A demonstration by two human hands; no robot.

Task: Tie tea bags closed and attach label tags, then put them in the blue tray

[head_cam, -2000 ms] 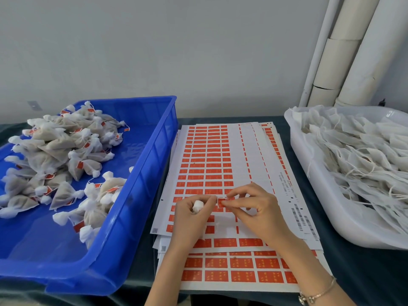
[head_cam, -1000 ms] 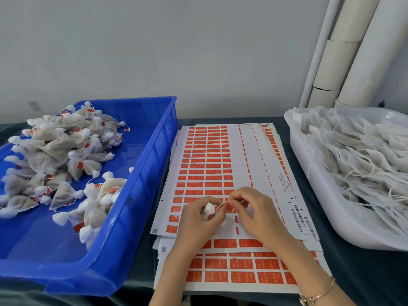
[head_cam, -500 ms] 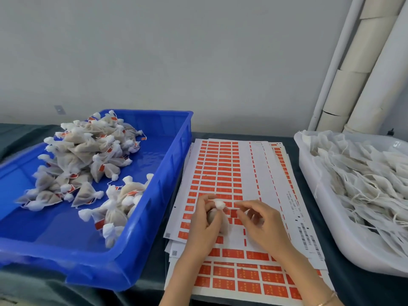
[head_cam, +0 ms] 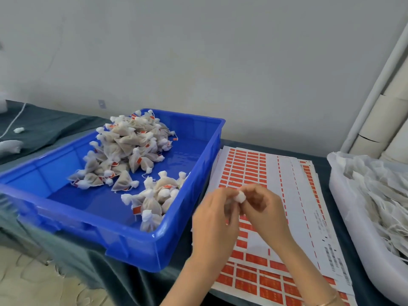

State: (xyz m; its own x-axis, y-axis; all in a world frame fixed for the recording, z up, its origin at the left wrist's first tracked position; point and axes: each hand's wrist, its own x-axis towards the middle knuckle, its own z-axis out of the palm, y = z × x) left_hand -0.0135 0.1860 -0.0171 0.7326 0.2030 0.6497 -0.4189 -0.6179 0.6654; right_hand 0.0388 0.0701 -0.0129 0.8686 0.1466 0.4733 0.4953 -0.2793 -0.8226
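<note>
A grey wall [head_cam: 198, 51] backs a table [head_cam: 55, 127] draped in dark green cloth. The blue tray [head_cam: 123, 237] takes up the left half of the table, its near corner jutting past the table's edge over the pale floor [head_cam: 33, 279]. At the far right stands a white tub [head_cam: 362, 250], piled with flat, untied bags [head_cam: 379, 195] and their loose strings. Behind the tub a white pipe [head_cam: 375, 89] and some cardboard rolls [head_cam: 379, 120] lean against the wall.

Between the tray and the tub lies a fanned stack of label sheets [head_cam: 293, 195], white with rows of orange-red labels, many of them already gone from the right-hand columns. The stack's left edge lies just beside the tray's right wall.

Inside the tray, a big heap of tied bags [head_cam: 130, 146] with red tags sits toward the far side, and a smaller cluster [head_cam: 156, 197] lies against the right wall, close to the hands.

Both hands are raised over the label sheets and hide part of them. The left hand [head_cam: 213, 219] has its fingers curled round the body of a tea bag [head_cam: 240, 197]. The right hand [head_cam: 265, 208] pinches the bag's white bunched top, which shows between the two hands. Motion blur hides the finer finger positions, the string and any tag. The tray's right wall stands between this bag and the tray floor.

A thin bracelet [head_cam: 329, 301] circles the right wrist. At the far left of the table lie a stray bag [head_cam: 10, 145], a white scrap [head_cam: 18, 129] and a cord [head_cam: 13, 122].
</note>
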